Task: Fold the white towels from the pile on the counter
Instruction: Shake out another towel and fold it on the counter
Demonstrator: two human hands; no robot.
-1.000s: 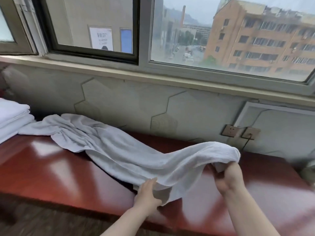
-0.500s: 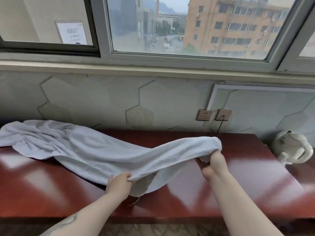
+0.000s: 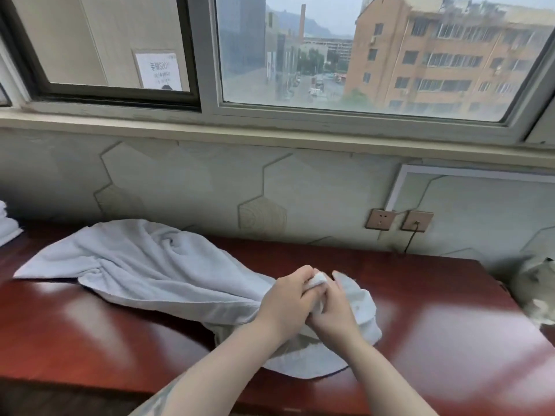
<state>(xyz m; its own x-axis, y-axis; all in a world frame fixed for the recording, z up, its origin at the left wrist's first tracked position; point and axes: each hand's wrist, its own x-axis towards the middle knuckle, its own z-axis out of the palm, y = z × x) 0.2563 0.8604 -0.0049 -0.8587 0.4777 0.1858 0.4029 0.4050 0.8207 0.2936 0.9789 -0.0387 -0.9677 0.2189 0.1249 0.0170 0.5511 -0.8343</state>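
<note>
Folded towels [image 3: 7, 226] cut off at left edge; blurred kettle [image 3: 537, 292] far right.

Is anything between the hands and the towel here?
No. Both the left hand and right hand already grip one end of the towel, which lies on the counter.

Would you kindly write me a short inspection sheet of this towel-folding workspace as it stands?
Surface: glossy red-brown counter, with window glare.
Job's things: white towel lying crumpled, its near end gathered in both hands; folded towels at the far left edge.
Clutter: pale object at the right edge, too blurred to identify.
Hands: left hand and right hand close together, both gripping the towel's end.
Cables: dark cord plugged into the right wall socket, running down behind the counter.
Surroundings: tiled wall, window overlooking buildings.
</note>
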